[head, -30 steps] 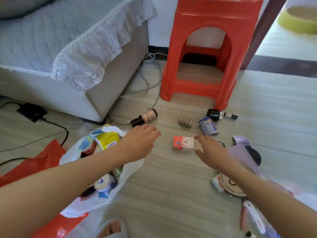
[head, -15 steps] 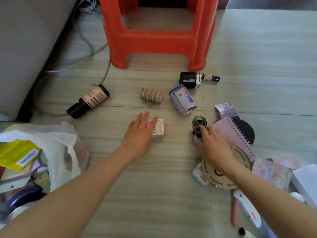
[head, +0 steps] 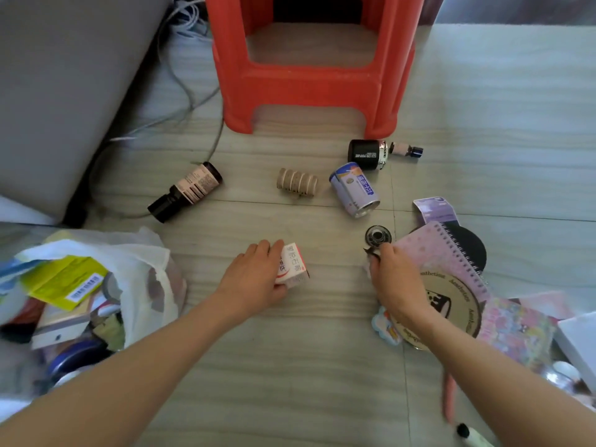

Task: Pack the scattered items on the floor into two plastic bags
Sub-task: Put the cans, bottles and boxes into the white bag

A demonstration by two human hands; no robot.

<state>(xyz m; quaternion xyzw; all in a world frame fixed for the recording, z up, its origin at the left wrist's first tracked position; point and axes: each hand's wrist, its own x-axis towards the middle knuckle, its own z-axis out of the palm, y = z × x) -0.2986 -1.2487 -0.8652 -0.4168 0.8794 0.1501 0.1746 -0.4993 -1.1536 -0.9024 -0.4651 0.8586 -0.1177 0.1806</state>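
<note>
My left hand grips a small red and white box, tilted up off the floor. My right hand pinches a small dark object beside a round black spool; what it holds is mostly hidden by the fingers. A white plastic bag lies open at the left, stuffed with several items. Loose on the floor ahead lie a brown bottle, a stack of tan rolls, a blue and white can and a black cap with a small vial.
A red plastic stool stands ahead. A grey sofa base and loose cables fill the upper left. A pink spiral notebook, a round disc, stickers and a white box pile at the right.
The view dropped toward the floor. My left hand reached the red and white box, closed on it and tipped it up. My right hand moved to the small item by the black spool.
</note>
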